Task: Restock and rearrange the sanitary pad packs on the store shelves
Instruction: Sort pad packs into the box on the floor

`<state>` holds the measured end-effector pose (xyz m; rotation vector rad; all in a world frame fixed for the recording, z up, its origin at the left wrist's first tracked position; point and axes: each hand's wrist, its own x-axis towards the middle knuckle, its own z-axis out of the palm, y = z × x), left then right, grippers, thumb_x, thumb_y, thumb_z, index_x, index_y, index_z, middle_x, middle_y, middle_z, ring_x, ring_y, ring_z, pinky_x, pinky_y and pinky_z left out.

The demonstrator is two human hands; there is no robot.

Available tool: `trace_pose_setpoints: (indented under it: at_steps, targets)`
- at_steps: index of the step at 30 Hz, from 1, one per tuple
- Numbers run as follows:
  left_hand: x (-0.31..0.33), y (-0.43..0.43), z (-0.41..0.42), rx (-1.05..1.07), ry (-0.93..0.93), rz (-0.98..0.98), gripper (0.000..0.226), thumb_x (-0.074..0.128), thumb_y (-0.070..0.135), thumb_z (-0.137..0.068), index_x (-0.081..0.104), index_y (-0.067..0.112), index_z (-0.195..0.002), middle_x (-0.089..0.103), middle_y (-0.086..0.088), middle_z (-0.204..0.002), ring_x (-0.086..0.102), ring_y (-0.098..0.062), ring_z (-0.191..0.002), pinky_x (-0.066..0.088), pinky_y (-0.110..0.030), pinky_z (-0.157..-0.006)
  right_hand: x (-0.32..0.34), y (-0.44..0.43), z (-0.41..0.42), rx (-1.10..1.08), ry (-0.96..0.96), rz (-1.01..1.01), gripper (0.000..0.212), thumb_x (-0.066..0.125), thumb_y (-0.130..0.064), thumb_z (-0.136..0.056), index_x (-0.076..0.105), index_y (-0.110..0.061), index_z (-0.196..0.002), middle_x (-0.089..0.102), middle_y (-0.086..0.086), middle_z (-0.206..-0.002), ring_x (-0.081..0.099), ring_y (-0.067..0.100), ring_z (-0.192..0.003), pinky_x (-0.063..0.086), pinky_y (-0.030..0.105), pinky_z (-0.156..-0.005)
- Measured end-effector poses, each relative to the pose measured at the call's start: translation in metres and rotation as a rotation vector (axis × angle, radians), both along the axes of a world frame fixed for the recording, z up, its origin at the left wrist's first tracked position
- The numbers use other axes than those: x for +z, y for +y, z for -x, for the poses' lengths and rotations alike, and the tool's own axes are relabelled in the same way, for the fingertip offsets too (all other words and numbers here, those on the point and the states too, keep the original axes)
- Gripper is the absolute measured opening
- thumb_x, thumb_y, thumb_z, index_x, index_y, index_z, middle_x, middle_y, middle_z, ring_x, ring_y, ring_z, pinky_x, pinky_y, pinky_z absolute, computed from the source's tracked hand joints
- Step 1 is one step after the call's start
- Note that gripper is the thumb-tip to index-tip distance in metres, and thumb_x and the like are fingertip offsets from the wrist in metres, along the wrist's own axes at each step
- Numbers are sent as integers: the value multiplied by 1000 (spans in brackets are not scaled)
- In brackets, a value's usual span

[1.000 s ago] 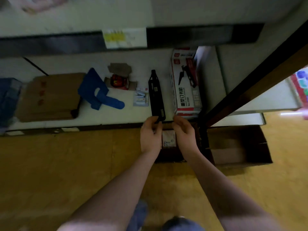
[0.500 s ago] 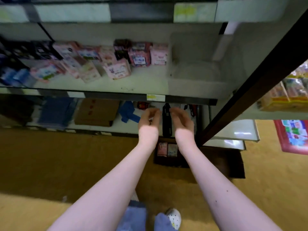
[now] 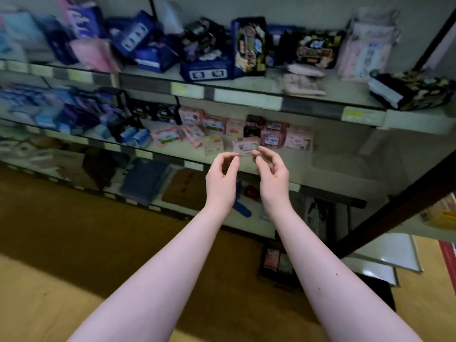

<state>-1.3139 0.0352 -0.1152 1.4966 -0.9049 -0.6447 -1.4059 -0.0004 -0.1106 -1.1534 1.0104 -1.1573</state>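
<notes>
Both arms have lifted since half a second ago, now reaching out side by side at the middle shelf [image 3: 333,156]. The left hand [image 3: 222,175] and right hand [image 3: 273,172] face palm to palm, fingers loosely curled and holding nothing, just in front of the pink pad packs [image 3: 274,135] standing on it.

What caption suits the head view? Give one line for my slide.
Left hand and right hand, both empty, hover before pink sanitary pad packs on the middle shelf.

Middle shelf [image 3: 340,160]: bare stretch right of pink packs [image 3: 274,134], open from near side. Upper shelf edge [image 3: 246,96] overhangs; dark post [image 3: 394,211] crosses at right.
</notes>
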Motion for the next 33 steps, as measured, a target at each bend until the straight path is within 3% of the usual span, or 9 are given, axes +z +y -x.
trace_pose_setpoints:
  at_steps: [8,12,16,20,26,33]
  targets:
    - [67,83,-188,120,-84,162,13,50,18,-99,61,15,-105,62,9,-97,57,0,-93,41,-3,-78,64,71,-169,88,0,151,22,47,-10,-99,56,-13,-119,63,3,-118,57,2,-104,45,8,-87]
    - [93,118,-267,210,-70,213,13,49,19,-99,60,16,-104,62,7,-97,56,1,-90,42,-4,-76,85,95,-247,165,5,212,21,48,-10,-99,56,-14,-118,63,3,-117,58,10,-109,47,21,-96]
    - [101,137,-324,290,-67,221,15,49,21,-99,61,15,-105,64,2,-101,58,-6,-95,43,-6,-78,101,106,-310,193,1,257,20,48,-9,-99,57,-15,-115,64,4,-117,59,14,-112,47,21,-96]
    - [102,141,-373,326,-49,226,14,50,23,-99,62,18,-104,65,0,-104,60,-9,-99,44,-14,-83,108,105,-364,259,-7,281,21,48,-9,-99,56,-13,-117,63,3,-118,59,10,-110,46,17,-94]
    - [107,121,-455,377,-96,223,11,50,21,-98,61,19,-101,64,4,-99,59,-7,-95,44,-8,-78,103,72,-455,320,-92,261,20,48,-9,-99,56,-15,-116,63,3,-116,59,12,-111,46,17,-94]
    - [125,62,-567,428,-172,184,9,52,17,-97,61,16,-97,65,-2,-97,59,-13,-92,46,-15,-79,107,5,-575,399,-144,233,21,49,-11,-98,56,-17,-118,63,3,-117,59,7,-108,48,13,-88]
